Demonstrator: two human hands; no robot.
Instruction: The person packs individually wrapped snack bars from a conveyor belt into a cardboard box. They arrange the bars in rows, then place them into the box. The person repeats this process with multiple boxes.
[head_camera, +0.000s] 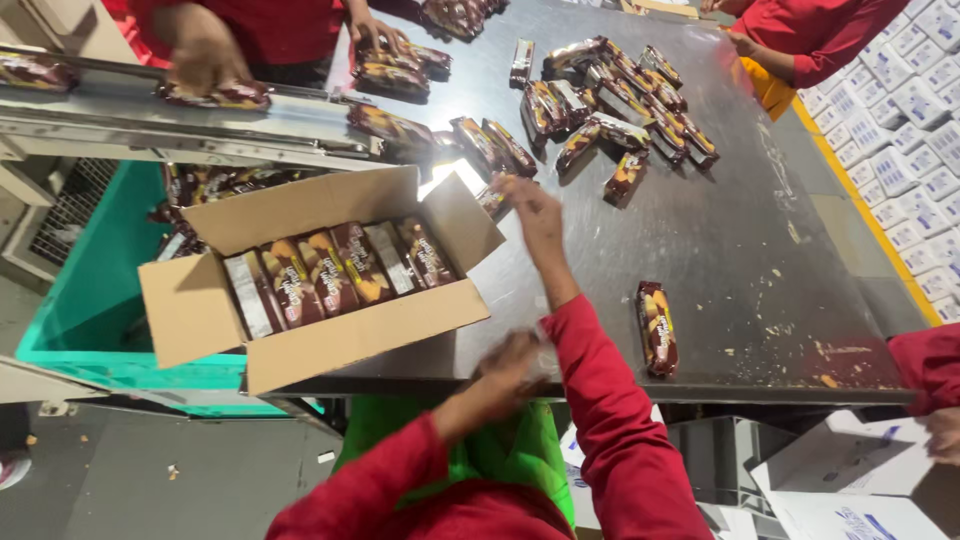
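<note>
An open cardboard box (330, 345) sits at the near edge of the dark metal table (740, 240), with a row of brown biscuit packets (330, 270) standing in it. My right hand (535, 212) reaches past the box's right flap, its fingers closing over a brown packet (491, 203) that the flap partly hides. Blurred and close to my body, my left hand (508, 366) hovers at the table's front edge; nothing shows in it. A single packet (656, 328) lies to the right of my right arm.
A heap of loose packets (620, 100) covers the far table. A conveyor (150, 115) at upper left carries packets, and another person's hands (205, 55) work there. A green crate (90, 290) stands left, white cartons (920, 120) right. Another worker's sleeve (810, 40) shows at top right.
</note>
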